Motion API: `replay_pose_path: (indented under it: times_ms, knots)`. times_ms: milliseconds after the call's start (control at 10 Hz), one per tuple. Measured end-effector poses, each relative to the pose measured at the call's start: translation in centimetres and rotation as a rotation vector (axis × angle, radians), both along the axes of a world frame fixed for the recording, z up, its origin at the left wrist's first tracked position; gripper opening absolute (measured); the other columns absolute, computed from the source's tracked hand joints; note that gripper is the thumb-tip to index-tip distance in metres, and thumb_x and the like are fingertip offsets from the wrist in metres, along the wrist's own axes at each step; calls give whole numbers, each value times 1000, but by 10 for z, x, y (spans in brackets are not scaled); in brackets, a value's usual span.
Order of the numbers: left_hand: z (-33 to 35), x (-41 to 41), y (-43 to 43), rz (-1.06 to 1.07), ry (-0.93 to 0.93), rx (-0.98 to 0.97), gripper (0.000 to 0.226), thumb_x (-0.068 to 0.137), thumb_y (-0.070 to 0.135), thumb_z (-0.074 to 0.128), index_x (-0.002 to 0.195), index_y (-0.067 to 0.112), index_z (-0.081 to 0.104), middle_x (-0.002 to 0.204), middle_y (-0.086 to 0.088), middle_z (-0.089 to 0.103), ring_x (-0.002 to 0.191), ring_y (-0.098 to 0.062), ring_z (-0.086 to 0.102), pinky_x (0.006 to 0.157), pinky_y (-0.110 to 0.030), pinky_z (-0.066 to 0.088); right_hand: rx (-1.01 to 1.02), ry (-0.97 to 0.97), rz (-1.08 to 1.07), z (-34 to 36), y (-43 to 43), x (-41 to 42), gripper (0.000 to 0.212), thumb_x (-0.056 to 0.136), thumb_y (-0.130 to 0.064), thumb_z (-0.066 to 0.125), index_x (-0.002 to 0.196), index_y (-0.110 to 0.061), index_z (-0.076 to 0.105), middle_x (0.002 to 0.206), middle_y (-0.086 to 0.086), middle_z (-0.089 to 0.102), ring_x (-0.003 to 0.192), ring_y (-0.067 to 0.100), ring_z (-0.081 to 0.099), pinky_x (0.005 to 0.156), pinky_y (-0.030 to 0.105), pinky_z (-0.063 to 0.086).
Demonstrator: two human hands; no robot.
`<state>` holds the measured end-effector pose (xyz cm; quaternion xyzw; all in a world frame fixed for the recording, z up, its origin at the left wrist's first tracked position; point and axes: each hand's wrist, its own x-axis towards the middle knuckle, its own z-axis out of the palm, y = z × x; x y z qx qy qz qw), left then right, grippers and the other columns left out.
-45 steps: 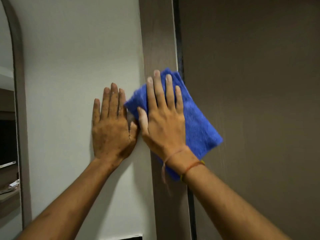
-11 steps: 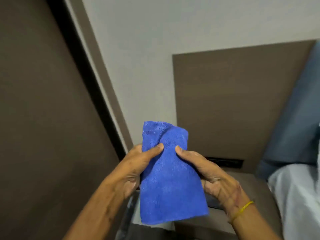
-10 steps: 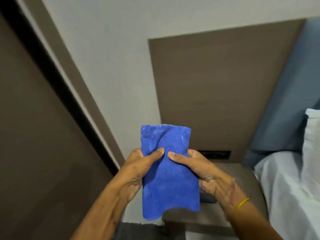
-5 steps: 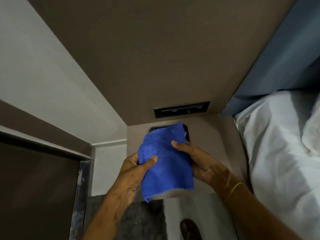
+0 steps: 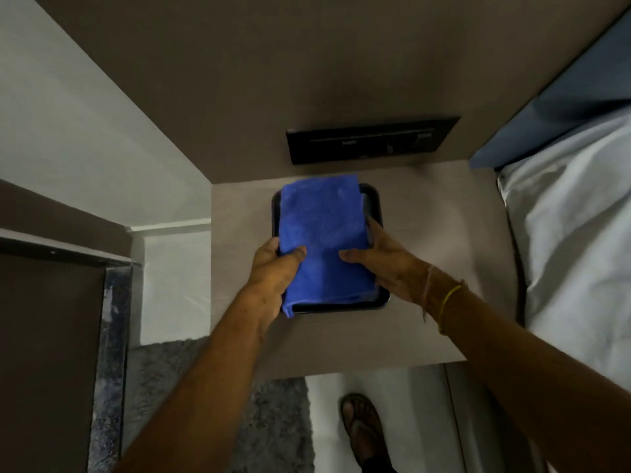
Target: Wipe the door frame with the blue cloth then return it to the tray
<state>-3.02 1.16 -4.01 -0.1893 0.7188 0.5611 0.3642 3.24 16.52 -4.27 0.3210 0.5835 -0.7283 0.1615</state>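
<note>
Over black rectangular tray [image 5: 378, 303]: folded fuzzy blue cloth [image 5: 322, 233], both hands gripping.

The bright blue folded cloth [image 5: 322, 233] has a soft, nubbly terry pile, fully matt. Under it, the black rectangular tray [image 5: 378, 303] looks like smooth plastic or coated metal with a faint sheen along its rim; which one cannot be told. The pale grey-brown tabletop [image 5: 437, 254] is smooth, matt laminate with a fine wood-like grain. The white bed linen [image 5: 573, 213] is creased woven fabric. The dark grey floor rug [image 5: 273, 425] looks coarse and fuzzy.
</note>
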Motion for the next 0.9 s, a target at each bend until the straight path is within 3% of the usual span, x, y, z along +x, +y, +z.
replay_pose_path:
  times_ms: [100,200,300,500,600,700,900]
  knots:
    - [-43,11,4,-169,32,-247,40,83,14,67,120,6,53,122,-15,61,110,-32,59,95,-39,49,263,-125,16,-39,-5,8,62,85,4,62,138,-4,32,138,21,49,125,37,49,103,53,44]
    - [-63,14,5,-292,222,-450,45,79,9,66,121,8,49,124,-16,59,112,-33,57,97,-37,48,487,-218,90,-62,-10,10,54,85,-4,63,132,-1,36,135,21,51,122,37,52,103,50,46]
    - [-76,12,5,-284,314,-554,41,80,4,62,119,8,52,122,-18,59,110,-34,57,91,-35,47,582,-247,176,-75,-16,12,54,85,-7,63,132,-2,38,134,21,52,121,36,53,104,46,46]
    - [-81,16,2,-139,327,-446,34,85,3,58,118,8,53,114,-16,64,105,-31,62,93,-37,51,569,-261,117,-77,-13,16,51,86,-8,63,132,-4,40,134,16,53,121,31,53,100,35,46]
    - [-78,20,4,-250,399,-508,33,87,7,58,119,5,51,117,-18,62,108,-31,60,90,-33,49,656,-281,195,-73,-13,19,53,86,-11,64,133,-6,39,133,18,51,120,32,51,102,37,44]
    - [-69,22,4,-369,464,-583,38,88,16,57,124,7,47,122,-18,57,112,-32,56,90,-38,50,706,-291,248,-64,-18,22,57,85,-15,65,134,-6,36,136,20,41,125,36,44,108,45,42]
    - [-23,29,-30,-426,659,-651,33,91,22,50,122,10,49,118,-17,56,105,-32,56,85,-43,50,856,-158,350,-29,-33,37,58,90,-18,57,139,-6,28,141,21,32,130,36,35,110,44,36]
